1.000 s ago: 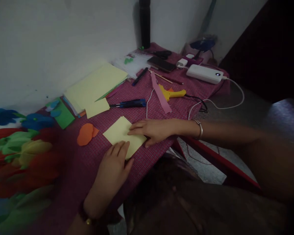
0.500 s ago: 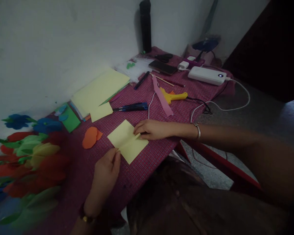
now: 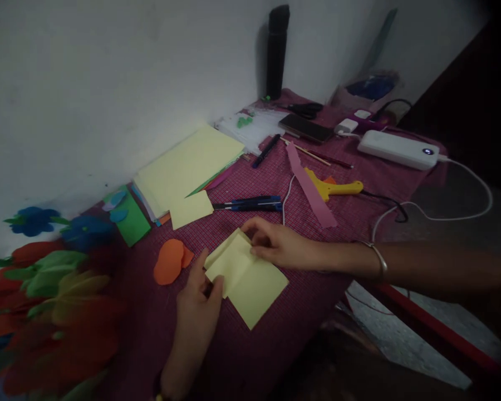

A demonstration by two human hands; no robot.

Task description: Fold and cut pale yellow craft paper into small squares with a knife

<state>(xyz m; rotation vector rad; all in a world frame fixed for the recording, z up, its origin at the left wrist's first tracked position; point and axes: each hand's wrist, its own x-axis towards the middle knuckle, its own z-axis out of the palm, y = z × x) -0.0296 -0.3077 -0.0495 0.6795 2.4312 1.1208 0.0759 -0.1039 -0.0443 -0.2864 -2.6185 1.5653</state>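
Observation:
A pale yellow paper sheet (image 3: 250, 278) lies on the purple checked tablecloth (image 3: 300, 234), its far-left part folded up and over. My left hand (image 3: 198, 309) pinches the sheet's left corner between thumb and fingers. My right hand (image 3: 278, 245) reaches in from the right, fingers closed on the raised far edge of the fold. A bangle sits on my right wrist.
Orange paper cut-outs (image 3: 170, 260) lie just left of the sheet. Behind are a blue utility knife (image 3: 250, 204), a yellow paper stack (image 3: 190, 167), a pink strip (image 3: 311, 186), a yellow glue gun (image 3: 336, 188), a phone (image 3: 307, 128), a white power bank (image 3: 396, 149) and a black bottle (image 3: 276, 53). Paper flowers (image 3: 54, 289) fill the left.
The sheet lay flat a second ago under both hands. Now its far-left part is lifted and folded over, my left hand pinching the corner. The view has shifted left and down.

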